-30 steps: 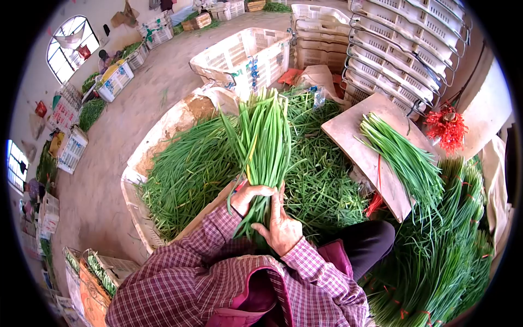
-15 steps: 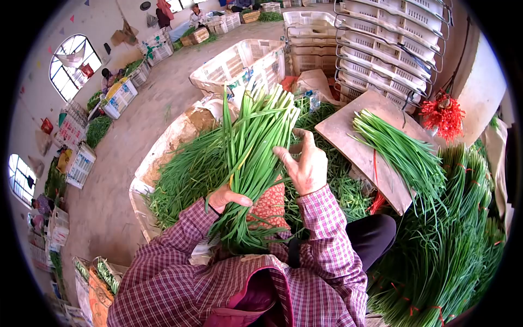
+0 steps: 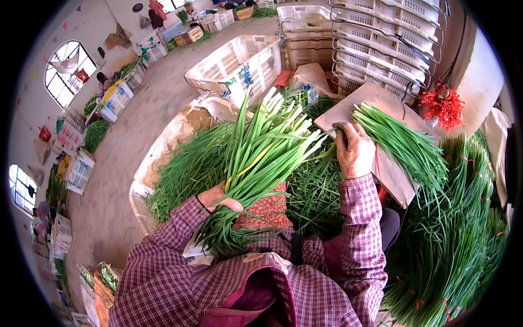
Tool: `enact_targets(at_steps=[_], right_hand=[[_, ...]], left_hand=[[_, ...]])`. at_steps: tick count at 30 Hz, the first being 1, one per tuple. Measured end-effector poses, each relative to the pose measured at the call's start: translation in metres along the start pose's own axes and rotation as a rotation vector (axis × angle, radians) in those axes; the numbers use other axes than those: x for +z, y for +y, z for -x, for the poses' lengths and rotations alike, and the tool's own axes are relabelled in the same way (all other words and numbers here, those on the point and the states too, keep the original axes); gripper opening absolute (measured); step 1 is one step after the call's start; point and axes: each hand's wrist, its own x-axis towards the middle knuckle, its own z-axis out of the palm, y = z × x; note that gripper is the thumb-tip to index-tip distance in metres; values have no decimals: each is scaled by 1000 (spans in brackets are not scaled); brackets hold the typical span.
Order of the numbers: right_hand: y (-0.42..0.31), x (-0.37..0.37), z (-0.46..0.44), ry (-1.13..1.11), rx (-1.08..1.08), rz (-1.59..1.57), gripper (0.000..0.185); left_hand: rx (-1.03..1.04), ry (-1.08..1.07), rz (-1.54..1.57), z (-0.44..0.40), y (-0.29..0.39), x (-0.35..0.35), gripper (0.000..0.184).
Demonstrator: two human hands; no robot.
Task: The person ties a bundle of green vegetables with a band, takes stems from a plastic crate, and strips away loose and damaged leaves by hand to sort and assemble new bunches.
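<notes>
My left hand (image 3: 220,197) is closed around the lower leafy part of a thick bunch of garlic chives (image 3: 267,158). Their pale stem ends fan out up and to the right. Beside those ends, my right hand (image 3: 357,152) has its thumb and fingers pinched on a thin green chive stalk drawn out to the side of the bunch. Behind that hand, a wooden board (image 3: 400,188) carries a neat bundle of chives (image 3: 400,136). More loose chives (image 3: 185,169) lie in the crate under the bunch.
Tied chives (image 3: 447,234) are heaped at my right. Red ties (image 3: 442,106) hang by the wall near stacked white crates (image 3: 381,49). A white crate (image 3: 267,68) stands ahead. Other people sit among crates along the far left wall.
My right hand has moved right, away from the bunch to the board's edge, drawing a stalk along. The bunch has tipped rightward and spread, while my left hand keeps its grip.
</notes>
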Motion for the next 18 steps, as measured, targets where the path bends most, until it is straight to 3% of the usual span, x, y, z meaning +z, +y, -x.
enact_targets(at_steps=[4, 6, 8, 9, 12, 18], right_hand=[[47, -23, -4, 81, 111, 160, 8], [51, -36, -4, -122, 193, 344, 13], [30, -37, 3, -171, 53, 459, 25], [12, -35, 3, -195, 16, 355, 34], [-32, -13, 10, -173, -180, 45, 31], [-52, 19, 22, -247, -222, 39, 30]], left_hand=[[35, 36, -61, 3, -7, -4, 91], [32, 57, -108, 5, -17, -11, 88], [44, 77, -113, 4, -22, -13, 85], [33, 100, -116, 4, -21, -11, 84], [-1, 137, -162, 3, -27, -14, 86], [-10, 201, -221, 6, -25, -6, 98]])
